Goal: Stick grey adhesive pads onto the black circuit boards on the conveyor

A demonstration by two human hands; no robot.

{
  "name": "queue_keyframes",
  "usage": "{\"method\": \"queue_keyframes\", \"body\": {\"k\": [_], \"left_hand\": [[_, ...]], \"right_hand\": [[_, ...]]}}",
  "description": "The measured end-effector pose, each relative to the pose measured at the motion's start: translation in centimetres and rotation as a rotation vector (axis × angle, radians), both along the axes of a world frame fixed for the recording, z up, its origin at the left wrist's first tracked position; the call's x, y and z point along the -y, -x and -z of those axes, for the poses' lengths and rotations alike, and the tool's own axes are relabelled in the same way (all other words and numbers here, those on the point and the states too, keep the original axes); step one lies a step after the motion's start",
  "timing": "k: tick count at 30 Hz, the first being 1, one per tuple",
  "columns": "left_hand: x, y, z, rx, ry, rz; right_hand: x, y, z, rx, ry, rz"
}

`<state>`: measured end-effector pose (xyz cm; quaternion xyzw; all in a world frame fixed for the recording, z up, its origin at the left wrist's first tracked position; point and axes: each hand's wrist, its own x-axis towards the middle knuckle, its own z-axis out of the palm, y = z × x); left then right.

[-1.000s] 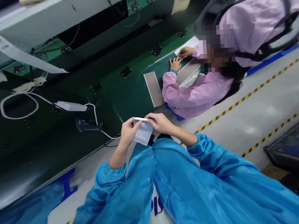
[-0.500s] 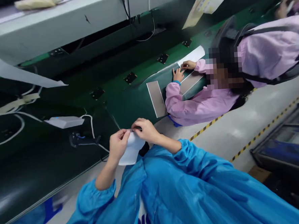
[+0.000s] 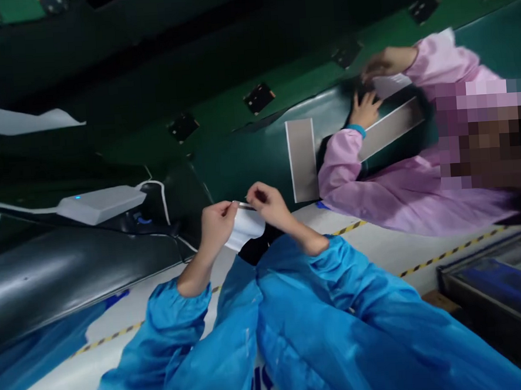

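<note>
Looking down, we see that our left hand (image 3: 217, 221) is clamped on the sheet (image 3: 247, 226), with thumb and fingers pinching the left end of its upper edge. Our right hand (image 3: 270, 205) is at the other end of this edge, with fingers curled and tips close together; we cannot tell if they grip the sheet. The sheet hangs between our hands, in front of our blue gown (image 3: 294, 310) and near the edge of the green bench (image 3: 245, 160). On the bench, to the right, we see a grey panel (image 3: 303, 163) beside a co-worker's pink sleeve (image 3: 341, 159). To the left, we see a white box (image 3: 102, 204) with a small blue light. Farther back, some black boards (image 3: 259, 98) lie in a row.
</note>
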<state>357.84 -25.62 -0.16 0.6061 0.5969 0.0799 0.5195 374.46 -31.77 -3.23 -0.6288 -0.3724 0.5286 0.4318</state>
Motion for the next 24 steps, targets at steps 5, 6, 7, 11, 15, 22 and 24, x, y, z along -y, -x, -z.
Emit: {"method": "queue_keyframes", "body": {"k": [5,6,7,11,15,22,24], "left_hand": [[-0.2,-0.8,1.1,-0.04,0.026,-0.023],[-0.2,-0.9,1.1,-0.043,0.021,-0.021],[-0.2,-1.0,1.2,-0.047,0.014,-0.02],[-0.1,-1.4,1.9,-0.049,-0.006,-0.029],[-0.3,-1.3,3.0,-0.029,0.002,-0.052],[-1.4,1.3,5.3,0.016,0.015,-0.207],[-1.7,2.1,6.8,0.064,0.038,-0.252]], "right_hand": [[-1.4,-0.8,1.6,-0.132,0.013,-0.035],[-1.6,-0.8,1.7,-0.107,0.009,-0.059],[-1.8,-0.8,1.7,-0.071,0.008,-0.081],[-2.3,-0.6,1.4,0.124,-0.04,-0.171],[-2.5,-0.1,1.7,0.254,-0.07,-0.254],[-9.1,0.5,7.5,-0.115,-0.054,-0.111],[-14.5,-0.4,9.5,-0.052,-0.137,-0.133]]}}
